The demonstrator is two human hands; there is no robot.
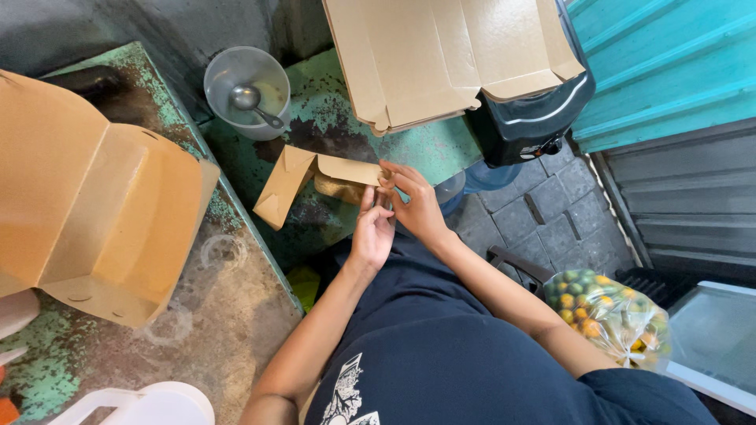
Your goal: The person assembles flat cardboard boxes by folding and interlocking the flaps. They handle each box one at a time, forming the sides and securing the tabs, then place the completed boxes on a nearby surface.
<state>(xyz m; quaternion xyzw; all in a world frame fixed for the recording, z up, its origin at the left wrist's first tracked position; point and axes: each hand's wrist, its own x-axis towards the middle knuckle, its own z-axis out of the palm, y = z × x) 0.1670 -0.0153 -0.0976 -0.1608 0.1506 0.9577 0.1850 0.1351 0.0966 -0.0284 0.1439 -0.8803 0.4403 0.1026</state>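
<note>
A small brown cardboard food box (303,182) lies part-folded on the worn green table (346,118). My right hand (416,203) pinches the near edge of its top flap between thumb and fingers. My left hand (372,232) is just under it, fingers raised against the same flap edge beside the right hand. Both hands are over the table's near edge, above my dark-clothed lap.
A stack of flat unfolded boxes (449,55) leans at the back. Folded boxes (94,212) are piled at the left. A clear plastic tub with a metal ladle (248,96) stands behind. A black appliance (531,118) and a bag of small citrus fruit (610,315) sit right.
</note>
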